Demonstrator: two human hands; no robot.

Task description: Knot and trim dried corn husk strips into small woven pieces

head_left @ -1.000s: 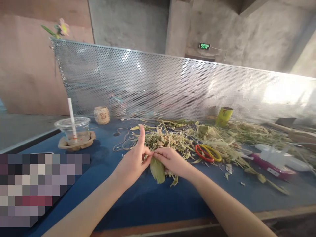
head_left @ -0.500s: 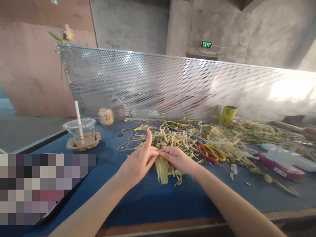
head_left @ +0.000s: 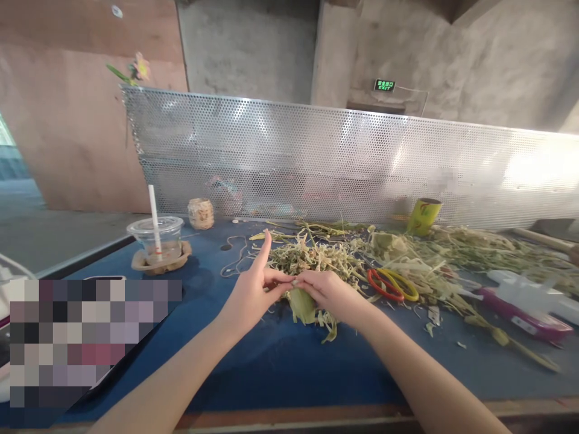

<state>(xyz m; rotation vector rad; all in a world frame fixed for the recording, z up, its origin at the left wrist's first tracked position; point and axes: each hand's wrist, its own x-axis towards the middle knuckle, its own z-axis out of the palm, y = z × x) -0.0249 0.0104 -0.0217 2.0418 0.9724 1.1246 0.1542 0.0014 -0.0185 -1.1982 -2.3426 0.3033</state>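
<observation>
In the head view a pale green corn husk hangs from the pinched fingertips of both my hands, folded at its top edge. My left hand grips it between finger tips, with one finger sticking straight up. My right hand pinches the same top edge from the right, its fingers curled and partly hidden. The fingertips of the two hands meet. Just behind them lies a heap of dry shredded husk. Scissors with red and yellow handles lie right of my right hand.
Left stand a lidded plastic cup with a straw, a woven jar, and a pixelated screen. At right are a green-yellow cup, more dry stalks and a purple-and-white object. A perforated metal panel closes off the back.
The view has shifted slightly, so things appear a little further right. The husk's lower end now looks shorter and more folded under. Both hands still pinch its top edge.
</observation>
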